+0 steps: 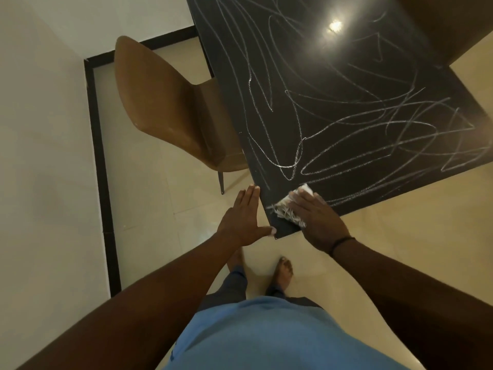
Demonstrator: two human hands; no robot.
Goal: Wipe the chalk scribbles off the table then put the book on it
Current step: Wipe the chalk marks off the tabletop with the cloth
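Observation:
A black table [333, 76] is covered in white chalk scribbles [360, 145]. At its near corner my right hand [317, 220] presses a white frayed cloth [286, 209] flat on the top, fingers straight. My left hand [244, 217] is open against the table's left edge, its thumb touching the corner. No book is in view.
A brown chair [165, 102] stands at the table's left side, tucked partly under it. A brown chair back [448, 25] shows at the top right. A white wall with a black skirting [98, 161] runs along the left. Beige tiled floor [400, 249] surrounds the table.

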